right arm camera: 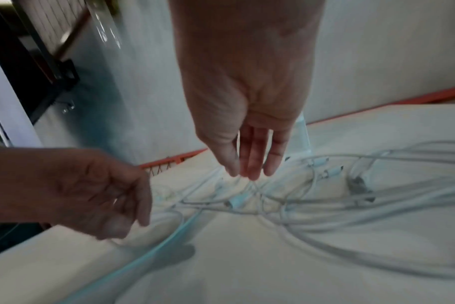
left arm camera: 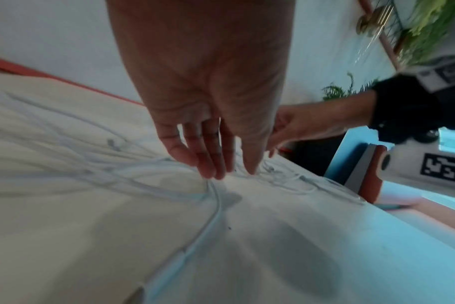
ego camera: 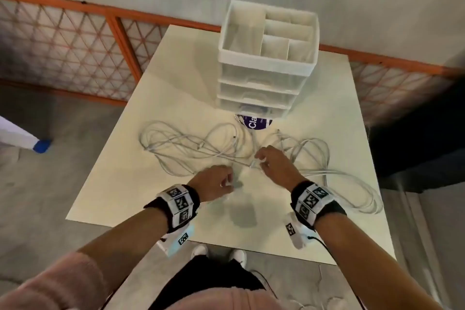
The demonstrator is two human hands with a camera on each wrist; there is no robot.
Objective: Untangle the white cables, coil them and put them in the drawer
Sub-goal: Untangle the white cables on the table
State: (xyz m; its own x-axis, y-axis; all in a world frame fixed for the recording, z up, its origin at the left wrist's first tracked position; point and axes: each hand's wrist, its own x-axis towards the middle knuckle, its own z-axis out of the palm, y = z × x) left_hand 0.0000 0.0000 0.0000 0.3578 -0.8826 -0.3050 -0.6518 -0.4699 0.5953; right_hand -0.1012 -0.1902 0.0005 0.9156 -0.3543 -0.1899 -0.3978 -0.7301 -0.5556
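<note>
Several white cables (ego camera: pixel 181 143) lie tangled across the middle of the white table (ego camera: pixel 176 78), with more loops (ego camera: pixel 352 184) trailing to the right edge. My left hand (ego camera: pixel 226 181) hovers near the front of the tangle and pinches one cable (left arm camera: pixel 216 205) between thumb and fingers (left arm camera: pixel 208 170). Just to its right, my right hand (ego camera: pixel 260 162) pinches thin strands (right arm camera: pixel 249 183) at the knot, among several plug ends (right arm camera: pixel 237 200). The white drawer unit (ego camera: pixel 266 58) stands behind the cables with its three drawers closed.
The drawer unit's top is an open tray with dividers (ego camera: pixel 276 38). A round purple sticker (ego camera: pixel 254 122) lies at its foot. An orange mesh fence (ego camera: pixel 75 40) runs behind the table. Bare table surface lies in front of my hands (ego camera: pixel 251 229).
</note>
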